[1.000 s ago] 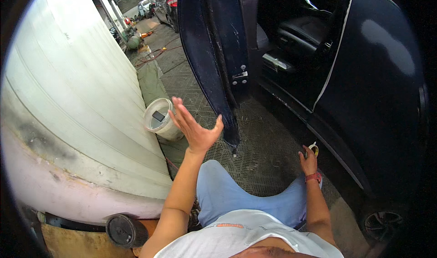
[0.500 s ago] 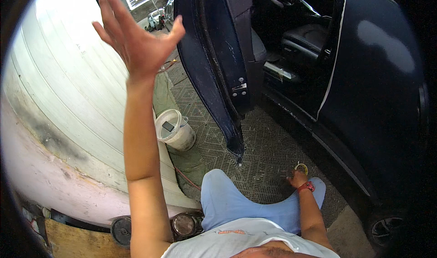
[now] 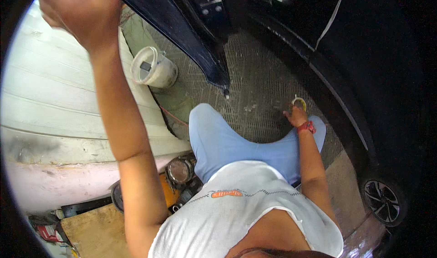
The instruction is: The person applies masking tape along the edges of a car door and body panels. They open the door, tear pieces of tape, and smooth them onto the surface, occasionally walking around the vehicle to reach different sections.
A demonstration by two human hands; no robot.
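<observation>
My left hand (image 3: 84, 19) is raised at the upper left, near the edge of the dark blue car door (image 3: 182, 35). Its thumb and fingers are apart, with nothing seen in them; the top of the picture cuts off part of the hand. Down by my right knee, my right hand (image 3: 297, 116) is closed on a yellowish tape roll (image 3: 304, 104), a ring seen partly behind the fingers. A red watch (image 3: 307, 127) circles that wrist. The door stands open between my two hands, its lower corner pointing toward my knees.
A white bucket (image 3: 159, 71) with a dark block in it stands beside the pale ribbed wall (image 3: 50, 94). The car's sill (image 3: 337, 94) and a wheel (image 3: 382, 201) are on the right. Dark matting (image 3: 255, 76) covers the floor. A wooden board (image 3: 93, 230) lies lower left.
The view has tipped down, so the door and bucket sit higher and more of my shirt shows. My left hand has shifted left and its fingers look more bent. My right hand keeps the tape roll.
</observation>
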